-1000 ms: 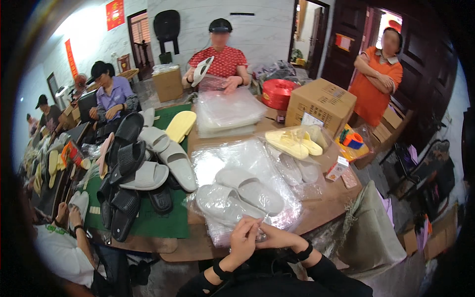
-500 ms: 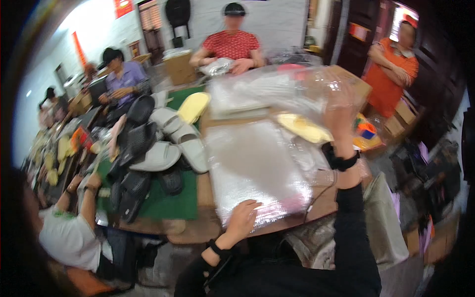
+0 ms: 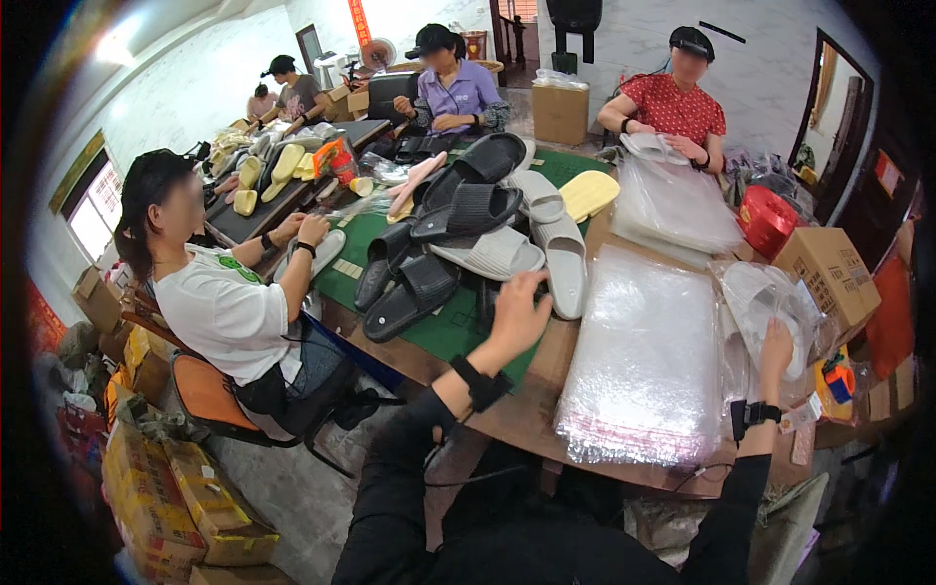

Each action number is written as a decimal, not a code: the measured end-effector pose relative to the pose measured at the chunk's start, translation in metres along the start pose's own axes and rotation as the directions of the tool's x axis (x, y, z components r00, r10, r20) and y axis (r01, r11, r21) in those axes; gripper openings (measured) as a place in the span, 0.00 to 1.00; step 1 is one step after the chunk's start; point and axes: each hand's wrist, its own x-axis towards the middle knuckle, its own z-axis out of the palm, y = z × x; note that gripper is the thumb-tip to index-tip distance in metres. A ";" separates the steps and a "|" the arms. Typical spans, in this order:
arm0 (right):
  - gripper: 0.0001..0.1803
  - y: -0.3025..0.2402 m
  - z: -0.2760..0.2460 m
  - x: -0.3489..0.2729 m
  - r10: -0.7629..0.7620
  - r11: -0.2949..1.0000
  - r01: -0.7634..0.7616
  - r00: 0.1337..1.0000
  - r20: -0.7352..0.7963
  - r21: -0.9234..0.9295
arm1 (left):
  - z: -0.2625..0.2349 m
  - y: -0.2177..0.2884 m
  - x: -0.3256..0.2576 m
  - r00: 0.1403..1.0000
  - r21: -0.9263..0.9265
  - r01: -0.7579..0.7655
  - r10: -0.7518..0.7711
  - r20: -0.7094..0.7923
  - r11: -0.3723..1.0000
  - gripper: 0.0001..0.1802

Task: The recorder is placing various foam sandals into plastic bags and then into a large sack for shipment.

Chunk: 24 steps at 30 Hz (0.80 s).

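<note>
**Left hand at the slipper pile, right hand in a bagged pair**

Left hand (image 3: pixel 519 314): stretched forward over the green mat (image 3: pixel 444 331), fingers spread and loosely curled, reaching down among the heap of slippers. Fingertips sit at the heel end of a pale grey ribbed slide slipper (image 3: pixel 565 263) and just beside a dark grey slide slipper (image 3: pixel 414 292). Cannot tell whether the fingers have closed on either one; no firm clench visible.

Right hand (image 3: pixel 777 349): raised at the right edge of the wooden table (image 3: pixel 517 414), fingers pointing up and pressed into a clear plastic bag holding a whitish slipper (image 3: pixel 780 312). The hand grips the bag from below; bag stands just above the wrist, which wears a black band.

Between the two hands lies a flat stack of clear plastic bags (image 3: pixel 648 361), nearer the right hand, not touched by either.

Beyond the bagged slipper: a brown cardboard box (image 3: pixel 829 273) and a red basket (image 3: pixel 767 219). A person in a white shirt (image 3: pixel 224 312) sits at the left of the table, well apart from the left hand.
</note>
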 end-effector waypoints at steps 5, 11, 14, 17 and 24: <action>0.25 -0.010 -0.017 -0.033 -0.027 0.994 0.038 0.993 -0.111 0.100 | -0.023 -0.077 0.078 0.968 0.202 0.212 -0.176 -0.181 0.956 0.30; 0.22 -0.053 -0.075 -0.189 -0.152 0.880 0.259 0.948 -0.279 0.399 | -0.037 -0.147 0.097 0.949 0.404 0.316 -0.290 -0.126 0.858 0.44; 0.16 -0.084 -0.085 -0.237 -0.171 0.830 0.102 0.982 0.076 0.549 | -0.041 -0.157 0.113 0.843 -0.030 0.513 -0.510 -0.169 0.858 0.44; 0.11 -0.109 -0.082 -0.259 -0.148 0.744 -0.067 0.954 0.261 0.665 | -0.048 -0.155 0.119 0.772 -0.124 0.596 -0.609 -0.182 0.793 0.36; 0.15 -0.145 -0.073 -0.252 -0.305 0.626 -0.179 0.839 0.450 0.759 | -0.032 -0.004 0.098 0.905 -0.418 0.075 -0.238 -0.353 0.905 0.24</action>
